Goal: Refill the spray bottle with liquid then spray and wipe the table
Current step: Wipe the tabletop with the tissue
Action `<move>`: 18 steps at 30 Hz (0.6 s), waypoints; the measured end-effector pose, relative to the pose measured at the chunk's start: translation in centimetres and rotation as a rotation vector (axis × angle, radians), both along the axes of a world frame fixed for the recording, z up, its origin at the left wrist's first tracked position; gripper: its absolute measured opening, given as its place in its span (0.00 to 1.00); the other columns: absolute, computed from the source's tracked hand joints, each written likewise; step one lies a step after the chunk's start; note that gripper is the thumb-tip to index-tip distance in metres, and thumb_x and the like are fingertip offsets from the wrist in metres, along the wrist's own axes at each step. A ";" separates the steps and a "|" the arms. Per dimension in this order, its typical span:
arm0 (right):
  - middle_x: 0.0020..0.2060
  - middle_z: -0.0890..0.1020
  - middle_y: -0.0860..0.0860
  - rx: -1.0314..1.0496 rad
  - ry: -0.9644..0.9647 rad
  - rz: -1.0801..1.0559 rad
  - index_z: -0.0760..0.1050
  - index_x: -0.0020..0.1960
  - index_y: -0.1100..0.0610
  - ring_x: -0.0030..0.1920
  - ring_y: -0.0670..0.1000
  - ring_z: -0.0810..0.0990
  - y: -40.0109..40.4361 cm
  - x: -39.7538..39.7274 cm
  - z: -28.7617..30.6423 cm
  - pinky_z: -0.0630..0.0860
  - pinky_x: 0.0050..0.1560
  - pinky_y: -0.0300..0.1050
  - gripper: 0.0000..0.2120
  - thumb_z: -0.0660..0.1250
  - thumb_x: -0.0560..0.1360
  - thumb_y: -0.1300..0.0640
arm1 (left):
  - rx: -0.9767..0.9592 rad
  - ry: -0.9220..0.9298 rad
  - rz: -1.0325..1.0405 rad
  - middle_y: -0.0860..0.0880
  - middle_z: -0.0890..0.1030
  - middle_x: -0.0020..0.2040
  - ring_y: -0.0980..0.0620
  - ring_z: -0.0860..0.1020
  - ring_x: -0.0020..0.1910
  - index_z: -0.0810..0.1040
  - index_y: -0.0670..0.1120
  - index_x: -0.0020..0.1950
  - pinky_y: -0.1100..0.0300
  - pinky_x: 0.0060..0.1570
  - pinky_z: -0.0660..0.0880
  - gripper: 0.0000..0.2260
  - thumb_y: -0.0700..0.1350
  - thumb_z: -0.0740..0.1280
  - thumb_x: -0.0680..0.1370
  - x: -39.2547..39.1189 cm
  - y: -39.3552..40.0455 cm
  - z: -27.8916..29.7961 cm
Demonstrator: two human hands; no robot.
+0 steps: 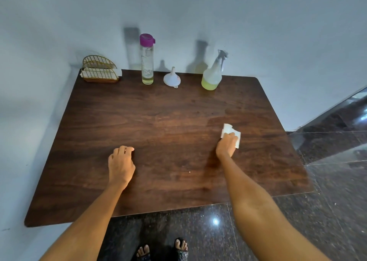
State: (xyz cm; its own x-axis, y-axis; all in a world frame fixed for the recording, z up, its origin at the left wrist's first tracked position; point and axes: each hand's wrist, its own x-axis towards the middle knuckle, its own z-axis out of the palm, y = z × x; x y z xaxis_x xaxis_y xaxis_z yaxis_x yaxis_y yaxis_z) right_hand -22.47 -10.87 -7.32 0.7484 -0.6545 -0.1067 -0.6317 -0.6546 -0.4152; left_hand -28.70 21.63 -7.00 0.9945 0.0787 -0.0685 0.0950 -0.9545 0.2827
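Observation:
A clear spray bottle (212, 78) with yellow-green liquid at its bottom stands at the back right of the dark wooden table (158, 122). Left of it lie a white funnel (172, 78), spout up, and a tall clear bottle (147, 62) with a purple cap and a little liquid left. My right hand (226, 144) presses a white paper napkin (231, 132) flat onto the table's right half. My left hand (121, 162) rests on the table near the front, fingers loosely curled, holding nothing.
A gold wire napkin holder (100, 70) with white napkins stands at the back left corner. The table sits against a pale wall at the back and left. Dark polished floor tiles (327, 181) lie to the right and in front, where my feet show.

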 end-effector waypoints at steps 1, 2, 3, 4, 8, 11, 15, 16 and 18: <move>0.62 0.71 0.60 -0.006 -0.013 0.071 0.71 0.61 0.65 0.61 0.59 0.70 2.4 0.7 0.1 0.71 0.56 0.51 0.15 0.52 0.79 0.66 | -0.003 0.001 0.000 0.44 0.77 0.60 0.44 0.74 0.60 0.75 0.43 0.64 0.51 0.58 0.71 0.17 0.34 0.63 0.76 -0.1 0.3 0.1; 0.62 0.71 0.59 -0.006 -0.001 0.181 0.71 0.62 0.64 0.62 0.59 0.70 5.1 1.2 0.4 0.71 0.56 0.49 0.15 0.53 0.79 0.65 | -0.003 -0.001 0.000 0.44 0.77 0.60 0.45 0.74 0.60 0.75 0.43 0.64 0.52 0.58 0.71 0.17 0.35 0.63 0.76 -0.3 0.7 0.1; 0.62 0.71 0.59 0.046 0.000 0.312 0.71 0.62 0.63 0.62 0.59 0.70 8.1 1.6 0.7 0.70 0.55 0.47 0.15 0.53 0.78 0.64 | -0.002 -0.004 0.004 0.44 0.77 0.61 0.45 0.74 0.60 0.74 0.43 0.65 0.52 0.58 0.71 0.17 0.35 0.63 0.76 -0.4 1.1 0.1; 0.62 0.71 0.59 0.089 0.011 0.455 0.71 0.62 0.62 0.61 0.59 0.71 11.3 1.3 1.2 0.69 0.54 0.46 0.15 0.53 0.79 0.63 | 0.000 0.002 0.015 0.44 0.77 0.61 0.45 0.73 0.60 0.74 0.43 0.65 0.52 0.58 0.72 0.17 0.35 0.63 0.76 -0.5 1.6 0.1; 0.61 0.70 0.62 0.145 0.068 0.974 0.71 0.60 0.66 0.63 0.61 0.68 21.6 -2.7 0.8 0.72 0.59 0.57 0.13 0.55 0.79 0.63 | 0.027 0.026 0.071 0.44 0.76 0.61 0.45 0.73 0.60 0.73 0.43 0.66 0.52 0.56 0.73 0.18 0.36 0.64 0.76 -1.3 2.6 0.1; 0.59 0.71 0.60 0.124 0.038 1.074 0.73 0.59 0.65 0.64 0.59 0.67 21.0 -4.2 -0.2 0.73 0.55 0.59 0.13 0.57 0.78 0.62 | 0.027 0.011 0.057 0.44 0.76 0.61 0.45 0.73 0.60 0.73 0.44 0.66 0.52 0.57 0.73 0.18 0.36 0.64 0.76 -1.4 2.2 0.5; 0.60 0.76 0.57 0.124 -0.067 0.624 0.73 0.58 0.55 0.60 0.58 0.75 11.9 -6.2 0.0 0.68 0.55 0.48 0.12 0.57 0.79 0.52 | -0.040 -0.012 0.028 0.42 0.77 0.60 0.42 0.73 0.60 0.74 0.42 0.65 0.50 0.56 0.72 0.18 0.34 0.62 0.76 -2.1 0.8 1.0; 0.58 0.78 0.58 0.076 -0.038 0.492 0.73 0.57 0.55 0.58 0.60 0.76 8.9 -7.0 0.0 0.67 0.51 0.47 0.12 0.57 0.78 0.51 | -0.048 -0.017 0.014 0.42 0.77 0.59 0.42 0.73 0.59 0.74 0.42 0.65 0.50 0.56 0.72 0.18 0.34 0.62 0.75 -2.5 0.4 1.0; 0.56 0.78 0.59 0.120 -0.028 0.199 0.73 0.54 0.57 0.56 0.62 0.76 3.8 -9.2 0.2 0.66 0.48 0.46 0.10 0.58 0.77 0.55 | -0.055 -0.018 -0.024 0.43 0.77 0.59 0.42 0.74 0.59 0.73 0.42 0.65 0.50 0.55 0.73 0.18 0.34 0.63 0.75 -3.8 0.1 0.8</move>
State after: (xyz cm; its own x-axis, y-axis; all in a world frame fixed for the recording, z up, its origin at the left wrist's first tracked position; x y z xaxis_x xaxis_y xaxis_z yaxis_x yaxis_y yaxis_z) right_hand -31.67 -7.10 -7.13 0.8654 -0.4775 -0.1521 -0.4821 -0.7102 -0.5130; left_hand -32.46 21.68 -6.21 0.9972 0.0514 -0.0539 0.0666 -0.9394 0.3363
